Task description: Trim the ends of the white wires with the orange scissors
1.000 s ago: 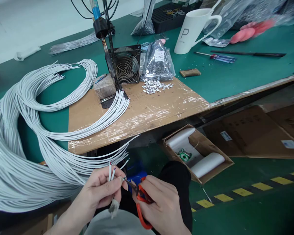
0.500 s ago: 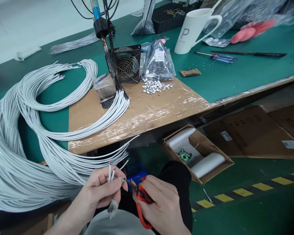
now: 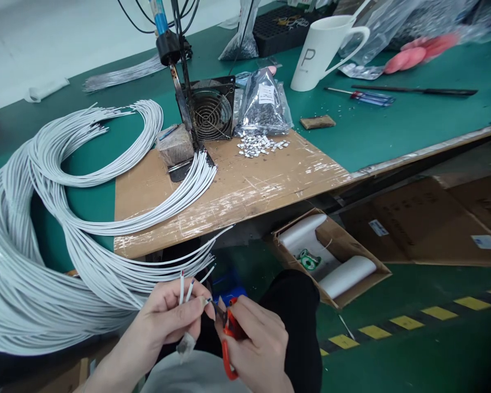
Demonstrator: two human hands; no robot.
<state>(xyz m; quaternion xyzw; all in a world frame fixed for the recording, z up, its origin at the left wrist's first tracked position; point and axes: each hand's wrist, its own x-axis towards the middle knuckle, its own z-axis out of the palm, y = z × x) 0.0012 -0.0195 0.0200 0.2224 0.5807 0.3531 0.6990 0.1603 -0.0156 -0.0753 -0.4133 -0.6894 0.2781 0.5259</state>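
My left hand (image 3: 174, 316) is closed on white cables (image 3: 182, 288), whose stripped ends poke up between the fingers. A greyish scrap (image 3: 185, 345) hangs below that hand; I cannot tell what it is. In my right hand (image 3: 259, 341) are red-handled scissors (image 3: 228, 332), with the fingers in the loops. Their blade tips meet the cable end at my left fingertips; whether they cut into it is too small to see. A large bundle of white cables (image 3: 65, 305) lies at the left, its loose ends reaching just above my left hand.
On the table stand a soldering iron on a stand (image 3: 167, 49), a fan (image 3: 213, 112), a bag of small parts (image 3: 264, 103), a pile of small white pieces (image 3: 262, 145) and a mug (image 3: 321, 52). Below, an open carton (image 3: 352, 286) holds white rolls.
My right hand has shifted a little to the left, and the scissor handles have come closer together. My left hand stays nearly in place with the cables.
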